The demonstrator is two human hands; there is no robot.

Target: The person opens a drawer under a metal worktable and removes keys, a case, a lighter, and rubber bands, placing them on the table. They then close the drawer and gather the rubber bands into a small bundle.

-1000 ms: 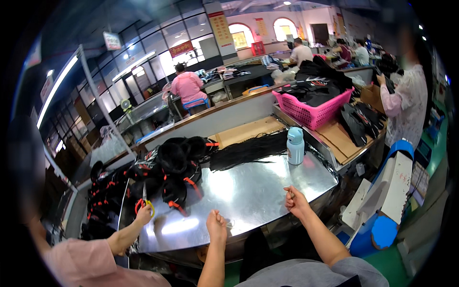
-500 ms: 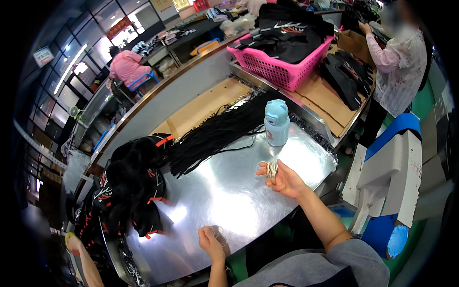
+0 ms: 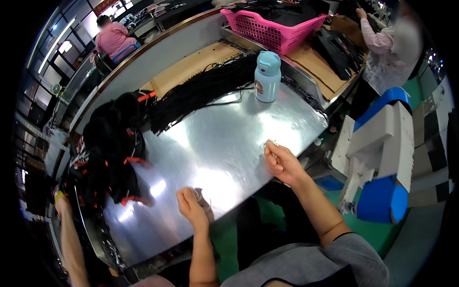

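My right hand [image 3: 286, 165] hovers above the front right of the metal tabletop, its fingers curled around a bunch of thin cream rubber bands [image 3: 271, 145]. Lower and to the left, my left hand [image 3: 192, 208] is closed in a pinch over the table's front part. A thin pale loop, seemingly one rubber band [image 3: 197, 193], shows at its fingertips, small and partly hidden. A heap of black padded pieces with red straps [image 3: 112, 138] lies left of my hands. Beyond them stretches a bundle of black cords [image 3: 201, 93].
A light blue bottle [image 3: 267, 79] stands on the metal table [image 3: 229, 143]. Behind it sits a pink basket [image 3: 267, 31] of black pieces on cardboard. Another person's arm [image 3: 69, 234] reaches in at far left. A white and blue machine [image 3: 377, 153] stands at right.
My right hand's fingers have curled in around the rubber bands, which earlier showed wound about its spread fingers. My left hand stays pinched. The whole view has shifted, so the table appears higher.
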